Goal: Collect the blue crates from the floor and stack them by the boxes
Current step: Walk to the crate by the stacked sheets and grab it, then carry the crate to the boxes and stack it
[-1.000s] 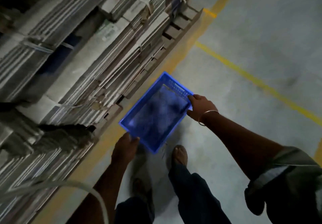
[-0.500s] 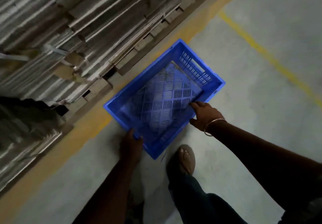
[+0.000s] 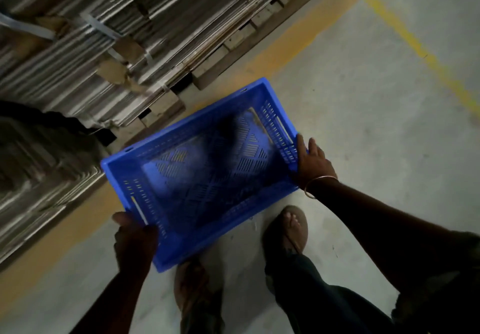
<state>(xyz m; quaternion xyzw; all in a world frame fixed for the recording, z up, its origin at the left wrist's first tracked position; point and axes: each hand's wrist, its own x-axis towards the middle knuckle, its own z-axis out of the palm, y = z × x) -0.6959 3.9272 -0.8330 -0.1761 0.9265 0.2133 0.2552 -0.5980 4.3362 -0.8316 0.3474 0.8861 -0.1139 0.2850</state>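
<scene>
crate [image 3: 207,172]: blue, empty, carried above the floor [image 3: 363,125]
left hand [image 3: 135,242]: grips near-left end
right hand [image 3: 313,162]: grips far-right end
cardboard stacks [image 3: 117,34]: left, beside crate

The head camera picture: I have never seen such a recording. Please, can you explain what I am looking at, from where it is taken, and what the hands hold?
There is no machine here. A person wears a camera on the head, so the single picture looks down past their own arms to the floor.

Both hands carry one blue crate, which is empty, with slotted walls and bottom. The left hand grips the near short end, and the right hand holds the far short end, its fingers lying on the rim. A bangle sits on the right wrist.

Below you see the person's sandalled feet on a grey concrete floor with yellow painted lines. To the left stand bundles of flattened cardboard boxes on wooden pallets.
</scene>
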